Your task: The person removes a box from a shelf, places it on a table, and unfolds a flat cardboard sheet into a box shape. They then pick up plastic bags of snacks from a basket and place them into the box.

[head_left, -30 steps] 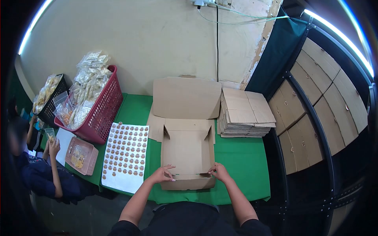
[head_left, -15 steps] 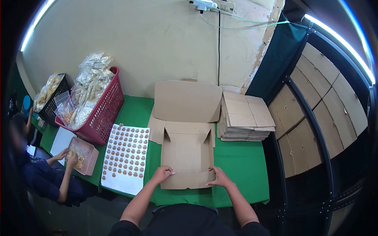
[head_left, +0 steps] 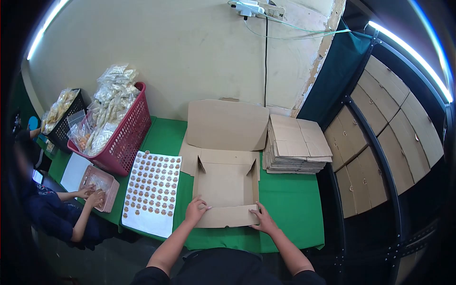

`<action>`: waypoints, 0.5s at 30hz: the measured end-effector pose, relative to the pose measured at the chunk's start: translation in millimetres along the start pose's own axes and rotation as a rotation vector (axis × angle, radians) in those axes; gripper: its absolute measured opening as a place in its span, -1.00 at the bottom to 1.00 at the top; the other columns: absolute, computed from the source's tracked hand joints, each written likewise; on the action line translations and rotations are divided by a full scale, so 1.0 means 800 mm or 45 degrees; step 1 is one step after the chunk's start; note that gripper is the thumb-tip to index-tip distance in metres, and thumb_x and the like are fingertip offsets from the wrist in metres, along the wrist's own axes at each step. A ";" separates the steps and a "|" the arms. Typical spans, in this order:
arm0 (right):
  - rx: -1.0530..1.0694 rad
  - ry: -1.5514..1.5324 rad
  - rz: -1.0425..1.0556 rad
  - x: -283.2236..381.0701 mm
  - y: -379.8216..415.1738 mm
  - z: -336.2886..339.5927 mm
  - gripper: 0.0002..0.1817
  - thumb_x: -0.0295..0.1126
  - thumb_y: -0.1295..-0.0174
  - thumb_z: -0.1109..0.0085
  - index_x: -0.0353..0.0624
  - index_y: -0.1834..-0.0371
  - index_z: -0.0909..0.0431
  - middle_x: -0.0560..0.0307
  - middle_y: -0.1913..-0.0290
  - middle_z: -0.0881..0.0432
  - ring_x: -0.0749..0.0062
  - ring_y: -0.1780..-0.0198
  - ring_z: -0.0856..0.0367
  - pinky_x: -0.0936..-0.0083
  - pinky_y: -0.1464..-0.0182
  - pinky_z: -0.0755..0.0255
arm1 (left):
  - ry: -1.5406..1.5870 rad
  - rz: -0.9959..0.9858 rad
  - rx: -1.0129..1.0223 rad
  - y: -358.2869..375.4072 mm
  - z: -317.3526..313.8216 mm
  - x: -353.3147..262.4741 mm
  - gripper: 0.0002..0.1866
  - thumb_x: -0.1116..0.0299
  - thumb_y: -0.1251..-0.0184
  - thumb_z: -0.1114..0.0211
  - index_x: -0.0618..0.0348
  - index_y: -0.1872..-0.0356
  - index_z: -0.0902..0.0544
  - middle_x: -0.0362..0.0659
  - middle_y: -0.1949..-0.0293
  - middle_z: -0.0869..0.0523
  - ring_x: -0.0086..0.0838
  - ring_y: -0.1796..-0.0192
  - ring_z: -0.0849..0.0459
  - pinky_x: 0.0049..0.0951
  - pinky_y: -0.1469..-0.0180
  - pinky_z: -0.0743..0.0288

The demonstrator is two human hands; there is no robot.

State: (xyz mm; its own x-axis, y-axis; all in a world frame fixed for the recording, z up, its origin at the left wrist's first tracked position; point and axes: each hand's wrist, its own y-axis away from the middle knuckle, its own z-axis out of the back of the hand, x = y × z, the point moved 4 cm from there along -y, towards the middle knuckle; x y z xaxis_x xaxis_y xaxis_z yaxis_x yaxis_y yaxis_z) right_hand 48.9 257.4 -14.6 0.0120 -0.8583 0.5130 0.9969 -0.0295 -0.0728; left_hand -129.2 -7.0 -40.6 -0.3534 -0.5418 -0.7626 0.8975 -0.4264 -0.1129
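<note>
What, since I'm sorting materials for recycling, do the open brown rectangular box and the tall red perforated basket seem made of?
The open brown rectangular box looks like matte cardboard: straight creases, cut flaps. The tall red perforated basket is probably smooth moulded plastic, given its regular holes and rounded rim.

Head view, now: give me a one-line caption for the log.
Both hands at the front panel of an open cardboard box, beside a sticker sheet and stacked flat cardboard.
</note>
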 end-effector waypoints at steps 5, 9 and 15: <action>-0.021 -0.033 -0.006 0.001 0.002 0.000 -0.17 -0.24 0.21 -0.49 0.13 -0.25 -0.32 -0.11 -0.38 0.02 -0.11 -0.33 -0.15 0.18 -0.28 -0.26 | -0.040 -0.159 -0.011 0.008 0.010 -0.023 -0.50 0.27 0.07 -0.46 0.05 0.00 -0.59 0.03 -0.42 0.03 -0.11 -0.37 -0.20 -0.30 -0.26 -0.30; -0.058 -0.043 -0.066 0.001 0.004 0.000 -0.18 -0.22 0.16 -0.47 0.11 -0.26 -0.30 -0.12 -0.39 0.05 -0.12 -0.34 -0.13 0.16 -0.26 -0.28 | -0.025 -0.113 -0.207 0.015 0.020 -0.032 -0.33 0.23 0.06 -0.46 -0.06 -0.18 -0.46 0.05 -0.43 0.14 -0.11 -0.42 -0.08 -0.24 -0.29 -0.26; -0.105 0.016 -0.059 -0.008 -0.002 -0.005 -0.18 -0.24 0.10 -0.43 0.05 -0.30 -0.25 -0.08 -0.40 0.07 -0.09 -0.22 -0.30 0.20 -0.14 -0.39 | 0.172 0.027 0.096 0.014 0.005 0.020 -0.23 0.25 0.18 -0.54 0.07 -0.18 -0.43 0.10 -0.41 0.04 -0.11 -0.40 -0.12 -0.21 -0.32 -0.22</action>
State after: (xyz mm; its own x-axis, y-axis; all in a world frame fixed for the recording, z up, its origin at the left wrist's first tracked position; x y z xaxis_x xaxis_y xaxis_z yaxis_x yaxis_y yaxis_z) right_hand 47.2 261.0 -20.8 -0.0356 -0.8613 0.5069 0.9866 -0.1112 -0.1197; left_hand -125.7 -23.5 -51.5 -0.2914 -0.4513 -0.8435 0.8801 -0.4720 -0.0514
